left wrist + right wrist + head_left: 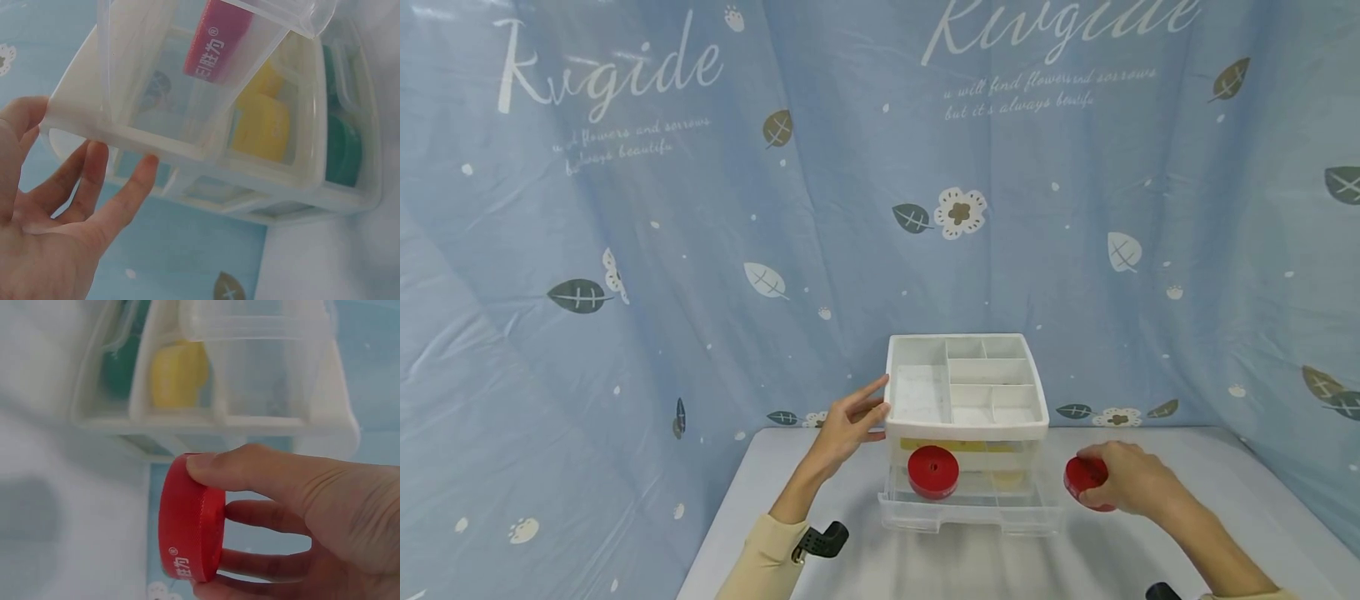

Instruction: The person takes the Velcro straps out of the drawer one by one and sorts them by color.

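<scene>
A small white drawer cabinet (966, 430) stands on the table, with its clear top drawer (970, 512) pulled out toward me. One red tape roll (933, 472) lies in the left part of that drawer. My left hand (847, 427) touches the cabinet's left side near the top, fingers extended; the left wrist view has its fingertips (147, 164) at the white frame. To the right of the cabinet, my right hand (1131, 479) grips a second red tape roll (190, 519) between thumb and fingers, with white lettering on the roll's side.
Yellow rolls (265, 128) show in the drawer below, and green rolls (342, 150) in the lowest one. The cabinet's top is a divided tray (920, 392). A patterned blue curtain (850, 208) hangs behind and beside the white table (1157, 450).
</scene>
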Demonstrator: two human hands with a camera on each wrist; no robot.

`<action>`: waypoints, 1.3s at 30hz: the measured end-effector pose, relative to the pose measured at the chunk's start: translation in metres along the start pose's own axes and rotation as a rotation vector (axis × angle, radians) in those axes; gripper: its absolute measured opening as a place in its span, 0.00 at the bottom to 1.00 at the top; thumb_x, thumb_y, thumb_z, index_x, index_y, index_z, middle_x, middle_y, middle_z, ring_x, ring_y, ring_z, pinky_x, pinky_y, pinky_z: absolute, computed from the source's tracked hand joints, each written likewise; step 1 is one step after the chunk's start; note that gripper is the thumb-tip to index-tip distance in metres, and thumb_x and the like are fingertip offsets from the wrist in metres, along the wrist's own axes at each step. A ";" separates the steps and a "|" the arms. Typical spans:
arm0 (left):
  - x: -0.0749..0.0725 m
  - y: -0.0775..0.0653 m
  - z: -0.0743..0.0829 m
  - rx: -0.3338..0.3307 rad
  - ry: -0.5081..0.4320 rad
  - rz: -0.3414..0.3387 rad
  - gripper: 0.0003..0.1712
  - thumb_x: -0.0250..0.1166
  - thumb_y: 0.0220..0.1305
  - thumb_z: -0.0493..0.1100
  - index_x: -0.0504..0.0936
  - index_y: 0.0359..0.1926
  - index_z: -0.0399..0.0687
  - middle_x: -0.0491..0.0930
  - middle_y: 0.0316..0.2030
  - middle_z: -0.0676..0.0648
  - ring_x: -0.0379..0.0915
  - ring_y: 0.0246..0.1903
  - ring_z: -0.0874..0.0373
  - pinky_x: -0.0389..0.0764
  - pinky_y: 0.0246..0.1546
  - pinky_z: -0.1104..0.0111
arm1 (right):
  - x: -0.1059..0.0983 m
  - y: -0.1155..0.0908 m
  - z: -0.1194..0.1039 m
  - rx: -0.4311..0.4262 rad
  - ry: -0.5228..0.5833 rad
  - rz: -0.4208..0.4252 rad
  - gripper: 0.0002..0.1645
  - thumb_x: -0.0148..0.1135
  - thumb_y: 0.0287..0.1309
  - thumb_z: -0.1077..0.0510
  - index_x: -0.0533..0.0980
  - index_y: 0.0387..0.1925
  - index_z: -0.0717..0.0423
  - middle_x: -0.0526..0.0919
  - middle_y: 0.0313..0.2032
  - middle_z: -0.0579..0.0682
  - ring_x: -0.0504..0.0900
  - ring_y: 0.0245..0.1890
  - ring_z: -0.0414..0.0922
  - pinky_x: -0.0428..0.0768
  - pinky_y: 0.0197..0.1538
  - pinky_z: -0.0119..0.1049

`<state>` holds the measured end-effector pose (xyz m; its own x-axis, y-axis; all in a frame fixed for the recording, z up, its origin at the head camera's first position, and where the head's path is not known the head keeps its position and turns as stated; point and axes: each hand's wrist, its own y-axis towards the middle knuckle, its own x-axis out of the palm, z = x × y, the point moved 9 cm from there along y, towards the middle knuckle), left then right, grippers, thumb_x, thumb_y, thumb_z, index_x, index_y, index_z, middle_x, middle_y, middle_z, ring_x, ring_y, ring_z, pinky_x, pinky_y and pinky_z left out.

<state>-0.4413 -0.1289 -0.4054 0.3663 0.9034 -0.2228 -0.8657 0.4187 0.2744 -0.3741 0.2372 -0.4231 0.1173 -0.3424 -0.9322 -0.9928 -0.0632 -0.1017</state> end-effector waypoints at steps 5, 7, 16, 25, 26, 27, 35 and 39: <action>0.000 -0.001 0.000 0.001 -0.001 0.007 0.32 0.60 0.72 0.44 0.62 0.74 0.63 0.70 0.66 0.37 0.74 0.61 0.39 0.82 0.53 0.48 | 0.012 0.005 0.007 0.021 0.027 -0.012 0.42 0.84 0.32 0.51 0.79 0.52 0.63 0.82 0.41 0.57 0.78 0.40 0.52 0.87 0.31 0.44; 0.000 -0.001 0.000 0.000 0.001 0.012 0.32 0.60 0.71 0.44 0.63 0.73 0.63 0.70 0.66 0.38 0.74 0.61 0.41 0.82 0.53 0.49 | 0.017 0.006 0.011 0.022 0.030 -0.012 0.42 0.84 0.31 0.51 0.79 0.52 0.64 0.82 0.41 0.57 0.78 0.40 0.52 0.88 0.31 0.45; 0.000 -0.001 0.000 0.005 0.008 0.010 0.33 0.60 0.71 0.44 0.63 0.74 0.61 0.70 0.67 0.37 0.74 0.61 0.40 0.83 0.52 0.50 | 0.034 0.010 0.024 -0.002 0.026 0.006 0.41 0.84 0.32 0.51 0.79 0.51 0.63 0.81 0.41 0.58 0.77 0.41 0.52 0.87 0.31 0.45; -0.001 -0.002 0.001 0.010 0.018 0.014 0.33 0.60 0.71 0.43 0.62 0.74 0.58 0.70 0.66 0.36 0.74 0.60 0.39 0.83 0.52 0.50 | 0.048 0.017 0.038 -0.006 0.034 0.030 0.41 0.84 0.32 0.50 0.79 0.51 0.62 0.81 0.40 0.56 0.77 0.40 0.51 0.87 0.31 0.46; -0.001 -0.002 0.001 0.008 0.021 0.014 0.33 0.60 0.71 0.44 0.62 0.74 0.59 0.70 0.66 0.36 0.74 0.61 0.39 0.83 0.52 0.50 | 0.050 0.018 0.039 -0.009 0.034 0.034 0.41 0.83 0.32 0.50 0.79 0.51 0.61 0.81 0.40 0.56 0.77 0.41 0.51 0.87 0.31 0.46; -0.002 -0.002 0.001 0.004 0.020 0.016 0.33 0.60 0.71 0.44 0.63 0.74 0.60 0.70 0.66 0.36 0.74 0.60 0.40 0.83 0.52 0.50 | 0.051 0.019 0.040 -0.010 0.036 0.035 0.41 0.83 0.32 0.50 0.78 0.51 0.61 0.80 0.40 0.56 0.77 0.41 0.51 0.87 0.31 0.46; 0.000 0.000 0.002 0.013 0.002 0.003 0.32 0.60 0.71 0.43 0.63 0.74 0.61 0.69 0.67 0.36 0.73 0.61 0.38 0.80 0.54 0.43 | 0.063 0.022 0.051 -0.024 0.039 0.030 0.40 0.82 0.35 0.48 0.79 0.51 0.61 0.81 0.39 0.55 0.77 0.40 0.49 0.86 0.35 0.51; 0.001 0.000 0.001 0.017 0.004 0.002 0.33 0.60 0.71 0.43 0.63 0.74 0.60 0.70 0.67 0.36 0.73 0.61 0.39 0.81 0.53 0.45 | 0.072 0.024 0.058 -0.027 0.034 0.034 0.38 0.81 0.37 0.49 0.79 0.51 0.61 0.80 0.39 0.55 0.78 0.40 0.50 0.86 0.37 0.53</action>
<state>-0.4406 -0.1285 -0.4052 0.3629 0.9039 -0.2263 -0.8606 0.4182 0.2904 -0.3909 0.2654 -0.5129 0.0848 -0.3760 -0.9227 -0.9953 -0.0761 -0.0605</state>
